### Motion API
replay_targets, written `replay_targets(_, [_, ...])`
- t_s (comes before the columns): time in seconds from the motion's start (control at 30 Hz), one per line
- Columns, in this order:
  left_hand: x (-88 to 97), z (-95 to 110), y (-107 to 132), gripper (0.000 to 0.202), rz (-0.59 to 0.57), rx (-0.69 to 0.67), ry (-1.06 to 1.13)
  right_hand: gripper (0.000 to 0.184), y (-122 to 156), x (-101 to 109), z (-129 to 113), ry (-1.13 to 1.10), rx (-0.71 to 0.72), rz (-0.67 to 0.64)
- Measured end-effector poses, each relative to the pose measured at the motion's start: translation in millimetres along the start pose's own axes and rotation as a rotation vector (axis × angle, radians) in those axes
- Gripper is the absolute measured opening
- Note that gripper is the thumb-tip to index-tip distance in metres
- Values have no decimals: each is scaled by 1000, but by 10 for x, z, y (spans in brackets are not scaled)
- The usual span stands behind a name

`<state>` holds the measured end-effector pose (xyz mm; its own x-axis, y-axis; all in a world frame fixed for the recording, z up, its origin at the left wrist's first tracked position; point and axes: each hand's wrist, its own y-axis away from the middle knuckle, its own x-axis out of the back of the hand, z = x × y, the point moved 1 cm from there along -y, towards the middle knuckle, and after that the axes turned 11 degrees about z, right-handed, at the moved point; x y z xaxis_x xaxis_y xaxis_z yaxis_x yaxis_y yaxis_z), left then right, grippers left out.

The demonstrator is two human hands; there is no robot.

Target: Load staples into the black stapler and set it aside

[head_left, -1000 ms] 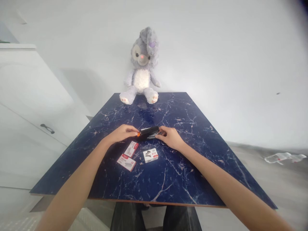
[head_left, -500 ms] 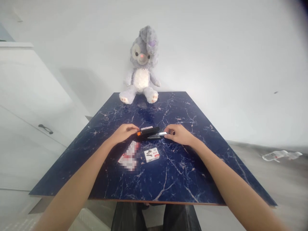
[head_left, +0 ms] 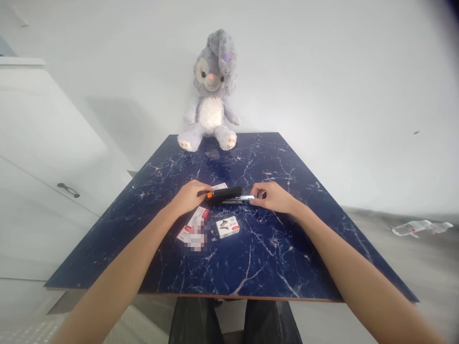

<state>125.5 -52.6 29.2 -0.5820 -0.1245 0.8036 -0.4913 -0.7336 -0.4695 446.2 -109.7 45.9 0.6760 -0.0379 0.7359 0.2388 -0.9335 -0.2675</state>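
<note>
A black stapler (head_left: 225, 193) with an orange end lies across the middle of the dark blue marbled table (head_left: 272, 248). My left hand (head_left: 191, 195) is closed on its orange end. At the other end a silver metal strip (head_left: 247, 197) sticks out beyond the black body, and the fingertips of my right hand (head_left: 270, 197) pinch it. Nearer to me sits a small white box (head_left: 227, 228) with a picture of a stapler on it. A red and white packet (head_left: 195, 222), partly blurred, lies left of that box. Behind the stapler shows part of a white card (head_left: 219, 186).
A grey plush rabbit (head_left: 211, 112) sits against the wall at the table's far edge. White cabinets (head_left: 53, 143) with a dark handle stand on the left. A clear plastic wrapper (head_left: 412, 227) is on the floor to the right.
My right hand has moved slightly right, with the silver strip in its fingers. The stapler and my left hand have also shifted a little right. The whole view has tilted slightly.
</note>
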Motion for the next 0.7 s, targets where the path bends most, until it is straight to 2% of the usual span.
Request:
replay_targets(0.1, [30, -2, -2, 23, 19, 37, -16, 8, 4, 18, -7, 14, 20, -6])
replay_targets(0.17, [45, 1, 2, 26, 17, 43, -20, 8, 5, 53, -5, 25, 27, -14])
replay_targets(0.37, [30, 8, 9, 37, -28, -36, -37, 9, 3, 156, 15, 68, 33, -29])
replay_targets(0.53, [82, 17, 12, 40, 14, 100, -206, 8, 7, 155, -3, 113, 46, -35])
replay_targets(0.6, [100, 25, 19, 32, 21, 122, -235, 8, 10, 144, -17, 114, 40, -40])
replay_targets(0.7, [92, 24, 23, 33, 31, 127, -227, 8, 16, 127, -29, 131, 43, -38])
